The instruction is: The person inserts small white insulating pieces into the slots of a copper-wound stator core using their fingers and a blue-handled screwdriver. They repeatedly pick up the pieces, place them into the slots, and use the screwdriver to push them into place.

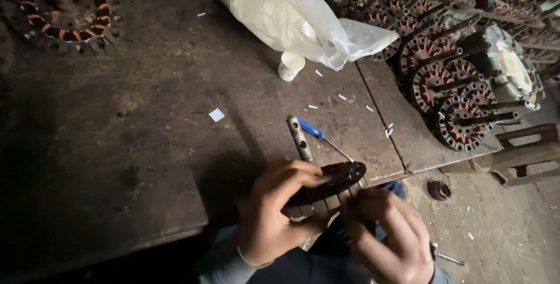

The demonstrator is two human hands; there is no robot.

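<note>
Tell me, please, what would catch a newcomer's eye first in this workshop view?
Both hands, left hand and right hand, grip a round dark motor core at the bottom centre. Behind it on the workbench lies a blue-handled screwdriver. A white plastic bag sits beyond.

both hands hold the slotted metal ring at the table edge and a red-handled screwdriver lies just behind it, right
Not quite: the head view shows the screwdriver has a blue handle, not red. The rest holds: the left hand and right hand hold the slotted metal ring at the table edge.
</note>
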